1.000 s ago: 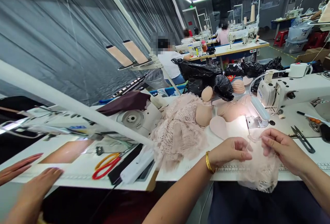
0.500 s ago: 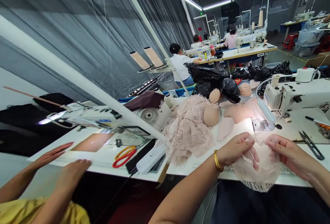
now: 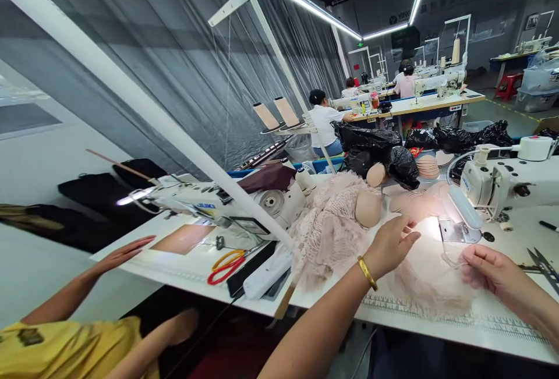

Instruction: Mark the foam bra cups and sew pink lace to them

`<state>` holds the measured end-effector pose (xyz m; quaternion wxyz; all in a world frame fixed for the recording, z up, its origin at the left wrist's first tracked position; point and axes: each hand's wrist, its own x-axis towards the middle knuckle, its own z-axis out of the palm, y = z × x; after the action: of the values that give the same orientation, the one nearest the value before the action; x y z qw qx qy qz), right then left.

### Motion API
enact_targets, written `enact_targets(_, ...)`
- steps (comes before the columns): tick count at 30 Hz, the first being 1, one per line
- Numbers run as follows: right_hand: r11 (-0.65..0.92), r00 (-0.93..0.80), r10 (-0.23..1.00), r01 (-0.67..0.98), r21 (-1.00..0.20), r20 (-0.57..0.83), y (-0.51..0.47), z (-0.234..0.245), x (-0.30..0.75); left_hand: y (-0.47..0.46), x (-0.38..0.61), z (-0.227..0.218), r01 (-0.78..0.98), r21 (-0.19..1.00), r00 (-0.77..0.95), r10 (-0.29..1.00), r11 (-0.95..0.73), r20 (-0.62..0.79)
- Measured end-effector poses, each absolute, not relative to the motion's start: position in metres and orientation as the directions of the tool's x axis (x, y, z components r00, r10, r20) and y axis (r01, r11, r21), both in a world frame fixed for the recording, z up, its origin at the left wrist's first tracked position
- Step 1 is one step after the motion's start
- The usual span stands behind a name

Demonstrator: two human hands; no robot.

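Note:
My left hand [image 3: 390, 243], with a gold bangle on the wrist, reaches over the table with fingers apart, just above a flat pink foam cup piece [image 3: 408, 207]. My right hand [image 3: 484, 269] is closed in a pinch on a thin clear strap [image 3: 449, 258] at the edge of a pale pink lace piece [image 3: 425, 283] that lies on the white table [image 3: 458, 321]. A rounded foam cup [image 3: 367, 209] rests on a heap of pink lace [image 3: 327, 227] to the left of my left hand.
A white sewing machine [image 3: 506, 184] with a lit lamp stands at right, thread snips [image 3: 541, 262] beside it. A neighbour in yellow at left lays a hand [image 3: 124, 251] on another table with red-and-yellow scissors [image 3: 225, 267]. Black bags [image 3: 375, 149] and other workers lie beyond.
My left hand let go of the lace and reached forward toward the foam cups. The lace now lies flat on the table. The view tilted up and the neighbour's near hand dropped below the table.

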<state>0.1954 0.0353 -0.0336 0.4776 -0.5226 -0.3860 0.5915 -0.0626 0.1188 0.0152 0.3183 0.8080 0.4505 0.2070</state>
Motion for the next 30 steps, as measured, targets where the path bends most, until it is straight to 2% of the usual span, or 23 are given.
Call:
enact_targets(4,-0.218,0.026,0.975,-0.108,-0.970,-0.222,0.035,-0.034,0.197,0.120,-0.090,0.008,0.715,0.521,0.483,0.868,-0.466,0.113)
enact_targets(7,-0.202,0.035,0.978,-0.065,-0.977,-0.204,0.035,-0.034,0.198,0.130,-0.100,0.006,0.792,0.407,0.429,0.889,-0.455,0.158)
enact_targets(10,-0.190,0.038,0.981,-0.032,-0.981,-0.191,0.035,-0.036,0.198,0.154,-0.093,0.014,0.829,0.345,0.377,0.896,-0.439,0.235)
enact_targets(13,-0.187,0.046,0.981,-0.040,-0.982,-0.188,0.034,-0.039,0.197,0.185,-0.074,0.022,0.835,0.328,0.377,0.894,-0.441,0.242)
enact_targets(19,-0.178,0.040,0.982,-0.098,-0.979,-0.182,0.035,-0.043,0.198,0.230,-0.052,0.024,0.853,0.333,0.362,0.915,-0.402,0.177)
enact_targets(25,-0.179,0.033,0.983,-0.081,-0.981,-0.182,0.039,-0.040,0.198,0.206,-0.060,0.046,0.841,0.438,0.211,0.938,-0.318,0.276)
enact_targets(27,-0.181,0.040,0.982,-0.082,-0.980,-0.184,0.040,-0.040,0.199,0.183,-0.064,0.054,0.789,0.504,0.267,0.934,-0.352,0.235)
enact_targets(30,-0.177,0.042,0.983,-0.093,-0.980,-0.181,0.040,-0.040,0.198,0.148,-0.065,0.058,0.651,0.644,0.450,0.887,-0.403,0.100)
